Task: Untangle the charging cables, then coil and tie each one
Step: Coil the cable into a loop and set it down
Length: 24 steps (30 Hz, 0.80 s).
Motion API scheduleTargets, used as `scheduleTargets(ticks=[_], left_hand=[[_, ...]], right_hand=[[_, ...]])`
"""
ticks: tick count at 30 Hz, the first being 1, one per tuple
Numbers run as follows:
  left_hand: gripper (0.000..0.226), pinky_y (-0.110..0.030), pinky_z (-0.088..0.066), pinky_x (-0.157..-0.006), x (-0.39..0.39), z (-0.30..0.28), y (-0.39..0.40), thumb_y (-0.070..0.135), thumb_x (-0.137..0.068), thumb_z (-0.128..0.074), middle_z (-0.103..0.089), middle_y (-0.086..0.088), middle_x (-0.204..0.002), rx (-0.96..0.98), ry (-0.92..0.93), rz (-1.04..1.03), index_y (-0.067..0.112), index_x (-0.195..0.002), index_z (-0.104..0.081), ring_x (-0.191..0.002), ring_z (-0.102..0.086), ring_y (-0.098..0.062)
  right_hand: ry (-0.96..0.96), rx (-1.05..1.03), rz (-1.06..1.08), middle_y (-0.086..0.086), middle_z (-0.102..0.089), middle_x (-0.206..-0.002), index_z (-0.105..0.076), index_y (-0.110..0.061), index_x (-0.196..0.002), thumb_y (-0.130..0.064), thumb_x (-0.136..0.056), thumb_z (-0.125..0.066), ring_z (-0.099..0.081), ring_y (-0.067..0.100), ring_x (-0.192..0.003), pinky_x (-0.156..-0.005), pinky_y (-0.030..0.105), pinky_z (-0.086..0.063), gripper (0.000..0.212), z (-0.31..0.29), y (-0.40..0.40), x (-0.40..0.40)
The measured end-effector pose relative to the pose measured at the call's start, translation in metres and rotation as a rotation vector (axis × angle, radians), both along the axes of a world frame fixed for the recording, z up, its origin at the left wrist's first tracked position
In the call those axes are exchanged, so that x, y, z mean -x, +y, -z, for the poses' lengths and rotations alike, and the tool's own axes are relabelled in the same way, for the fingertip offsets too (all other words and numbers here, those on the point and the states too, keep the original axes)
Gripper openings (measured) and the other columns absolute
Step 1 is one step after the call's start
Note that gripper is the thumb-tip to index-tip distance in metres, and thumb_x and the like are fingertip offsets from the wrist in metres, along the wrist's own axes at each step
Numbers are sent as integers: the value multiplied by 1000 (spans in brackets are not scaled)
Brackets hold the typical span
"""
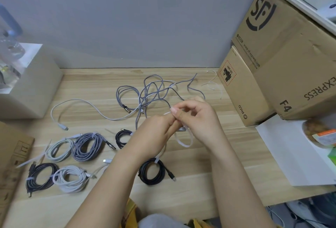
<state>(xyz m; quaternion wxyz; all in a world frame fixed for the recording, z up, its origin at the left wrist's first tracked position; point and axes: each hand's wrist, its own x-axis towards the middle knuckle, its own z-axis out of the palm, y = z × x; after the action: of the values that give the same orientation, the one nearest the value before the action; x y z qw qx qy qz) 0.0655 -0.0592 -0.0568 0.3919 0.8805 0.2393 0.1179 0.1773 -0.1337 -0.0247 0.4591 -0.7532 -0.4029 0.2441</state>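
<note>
hands: your left hand (156,131) and right hand (196,117) pinched a white tie (183,141), touching
tangle: grey braided cables (154,93) lay toward the table's (200,182) far edge, equally near both hands

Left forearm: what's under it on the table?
Left forearm covers part of a loose white cable and the edge of the small black coiled cable. Anything further beneath is hidden.

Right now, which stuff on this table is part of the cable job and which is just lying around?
Job: grey tangle, loose white cable, tied coils, white tie in both hands.
Lying about: cardboard boxes, white paper, food bowl.
</note>
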Motion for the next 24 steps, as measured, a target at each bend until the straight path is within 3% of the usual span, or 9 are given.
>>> scheduleTargets(ticks=[3, 6, 9, 11, 12, 14, 17, 21, 24], left_hand=[[27, -30, -31, -56, -3, 7, -2, 33, -98, -38, -45, 9, -55, -10, -5, -21, 27, -73, -46, -58, -45, -18], [38, -30, -25, -54, -7, 15, -3, 29, -99, -39, -41, 7, -58, -2, 63, -16, 32, -62, -31, -65, -48, -26], [39, -20, -31, -54, -6, 18, -2, 20, -99, -40, -52, -2, -64, 134, 10, -112, 30, -62, -36, -75, -53, -28], [34, -24, -33, -56, -5, 16, 7, 17, -99, -40, -54, -15, -69, 111, -12, -172, 24, -66, -46, -77, -54, -29], [28, -30, -36, -58, -4, 16, 12, 20, -99, -39, -52, -13, -68, 74, -15, -196, 16, -73, -50, -76, -54, -31], [26, -38, -36, -61, 0, 18, 20, 26, -100, -37, -53, -8, -69, -26, -2, -253, 8, -85, -49, -74, -53, -34], [20, -38, -30, -57, 3, 21, 24, 30, -100, -36, -46, -2, -63, -180, 26, -261, 14, -89, -40, -69, -48, -35], [22, -34, -22, -49, -1, 17, 17, 29, -100, -38, -33, 5, -58, -299, 86, -175, 15, -84, -32, -58, -39, -28], [24, -32, -23, -49, -1, 21, 12, 27, -99, -41, -36, 5, -59, -243, 71, -133, 17, -78, -32, -57, -36, -22]], right_hand=[[-14, -97, -4, -11, -57, -80, -62, -35, -62, -20, -72, -68, -56, 17, -85, -81, 35, -46, 19, 5, 4, 2], [137, -234, -15, -12, -62, -68, -58, -28, -69, -15, -81, -61, -60, 7, -72, -64, 29, -49, 19, -2, 5, 10], [292, -419, -108, -10, -56, -59, -56, -20, -71, -13, -82, -55, -53, 1, -59, -59, 16, -43, 13, -18, 3, 22], [463, -485, -113, -9, -52, -56, -54, -17, -71, -13, -83, -51, -45, 1, -50, -51, 13, -37, 12, -20, -2, 24], [557, -486, -105, -7, -50, -55, -53, -15, -70, -15, -83, -50, -40, 2, -46, -45, 12, -31, 13, -20, -5, 22], [652, -367, -92, -2, -46, -50, -52, -15, -67, -29, -84, -51, -33, 6, -40, -38, 16, -23, 22, -17, -8, 17], [608, -35, -99, 3, -39, -38, -52, -11, -65, -61, -82, -46, -37, 15, -31, -37, 18, -28, 53, -9, -11, 10], [387, 282, -72, -1, -45, -47, -55, -6, -82, -59, -82, -54, -55, 22, -41, -48, 24, -39, 54, 13, -7, 13], [462, 261, -64, 0, -49, -53, -53, -11, -76, -39, -92, -54, -54, 17, -46, -49, 24, -43, 32, 21, -6, 14]])
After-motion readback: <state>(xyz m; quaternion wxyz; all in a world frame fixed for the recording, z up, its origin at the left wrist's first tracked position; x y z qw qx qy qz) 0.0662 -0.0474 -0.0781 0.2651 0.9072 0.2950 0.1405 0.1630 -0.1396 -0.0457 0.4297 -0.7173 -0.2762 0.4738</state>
